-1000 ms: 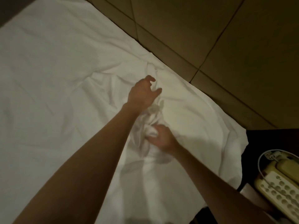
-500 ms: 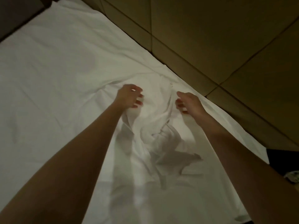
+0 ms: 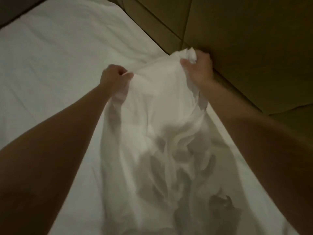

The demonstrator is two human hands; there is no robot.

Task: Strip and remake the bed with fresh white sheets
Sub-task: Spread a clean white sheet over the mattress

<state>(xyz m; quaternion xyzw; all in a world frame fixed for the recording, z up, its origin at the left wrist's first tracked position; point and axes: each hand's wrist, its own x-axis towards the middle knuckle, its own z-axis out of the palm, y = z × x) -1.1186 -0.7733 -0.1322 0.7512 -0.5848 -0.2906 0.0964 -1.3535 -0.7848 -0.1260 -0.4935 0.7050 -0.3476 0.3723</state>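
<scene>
Bed (image 3: 50,68): covered in white, running along the wall. Wall panels (image 3: 245,39): brownish padded squares, right of the bed. Sheet (image 3: 157,126): white, bunched and lifted off the bed surface near the wall edge, hanging in folds between both arms. Right hand (image 3: 199,68): fist closed around the sheet's top corner beside the wall. Left hand (image 3: 115,78): fingers curled, gripping the sheet's edge.

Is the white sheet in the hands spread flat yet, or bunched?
Bunched. The white sheet hangs in loose folds between the left hand and right hand, which grip its top edge, raised off the bed.
</scene>
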